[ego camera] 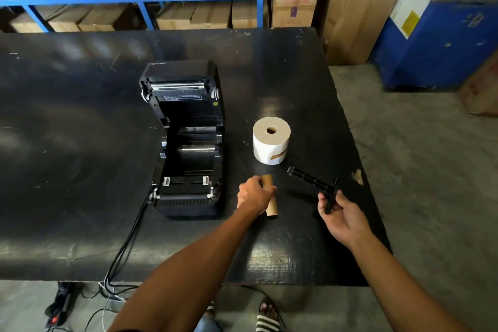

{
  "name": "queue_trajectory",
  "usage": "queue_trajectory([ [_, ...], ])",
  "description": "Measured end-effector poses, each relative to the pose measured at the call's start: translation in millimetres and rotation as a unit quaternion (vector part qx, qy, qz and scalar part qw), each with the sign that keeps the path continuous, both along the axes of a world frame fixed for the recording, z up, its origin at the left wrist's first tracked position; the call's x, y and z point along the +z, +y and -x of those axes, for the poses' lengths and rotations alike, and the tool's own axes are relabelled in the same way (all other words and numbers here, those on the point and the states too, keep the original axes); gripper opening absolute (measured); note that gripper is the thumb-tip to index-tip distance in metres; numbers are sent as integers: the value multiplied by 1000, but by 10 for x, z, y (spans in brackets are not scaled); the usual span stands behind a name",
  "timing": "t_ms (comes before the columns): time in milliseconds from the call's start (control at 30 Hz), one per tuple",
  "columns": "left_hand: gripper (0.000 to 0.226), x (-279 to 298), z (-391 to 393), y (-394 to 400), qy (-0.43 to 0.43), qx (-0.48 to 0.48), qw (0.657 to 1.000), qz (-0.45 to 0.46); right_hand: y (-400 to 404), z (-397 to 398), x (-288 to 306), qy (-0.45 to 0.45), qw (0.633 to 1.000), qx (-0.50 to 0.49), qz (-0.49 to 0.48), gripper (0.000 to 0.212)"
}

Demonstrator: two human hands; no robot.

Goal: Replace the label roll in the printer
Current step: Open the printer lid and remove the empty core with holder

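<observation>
- The tabletop (pixel 80 143) is a dark, scuffed, matte board with pale scratches and worn patches.
- The printer (pixel 187 140) is boxy black plastic, its lid swung up and back toward the far side, so the roll bay lies open with nothing in it; a shiny metal bar runs across the raised lid.
- The new label roll (pixel 271 143) stands on end just right of the printer, a squat white paper cylinder with a round hole at the top; its axis points straight up, and a brown strip of tape sits on its side.
- My left hand (pixel 254 194) is curled over the empty cardboard tube (pixel 270 198), fingers closed around its upper part. The tube is plain brown and smooth, its long axis running toward and away from me, near end on the tabletop.
- My right hand (pixel 340 214) pinches the disc end of the black plastic spindle (pixel 310 180). Its ribbed shaft points up and left toward the label roll, tip just short of the roll's base.
</observation>
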State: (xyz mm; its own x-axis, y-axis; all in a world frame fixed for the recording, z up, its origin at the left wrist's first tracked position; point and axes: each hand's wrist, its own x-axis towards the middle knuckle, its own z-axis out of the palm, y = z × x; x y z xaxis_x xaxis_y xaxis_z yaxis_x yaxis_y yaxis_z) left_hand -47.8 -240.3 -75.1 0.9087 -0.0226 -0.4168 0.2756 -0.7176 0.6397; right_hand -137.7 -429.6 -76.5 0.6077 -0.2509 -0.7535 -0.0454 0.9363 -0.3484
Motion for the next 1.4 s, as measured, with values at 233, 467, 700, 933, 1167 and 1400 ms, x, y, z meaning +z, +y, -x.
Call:
queue_trajectory([
  [233, 36, 34, -37, -51, -9, -51, 997, -63, 14, 72, -79, -10, 1000, 12, -8, 14],
  [467, 40, 162, 248, -116, -75, -9, 983, 167, 160, -101, 30, -43, 998, 40, -28, 15],
  [700, 6, 352, 340, -227, -24, 164, 899, 406, 429, -224, 140, -117, 988, 97, -18, 36],
  [933, 9, 432, 236, -278, -63, 246, 877, 407, 312, -234, 161, -83, 993, 84, 16, 25],
  [1167, 46, 308, 215, -531, -9, -62, 992, 109, 45, -96, -94, 196, 793, 234, 528, 32],
  [1400, 35, 140, 245, -853, 17, -176, 982, -71, -12, 21, -382, 211, 634, 307, 678, 22],
])
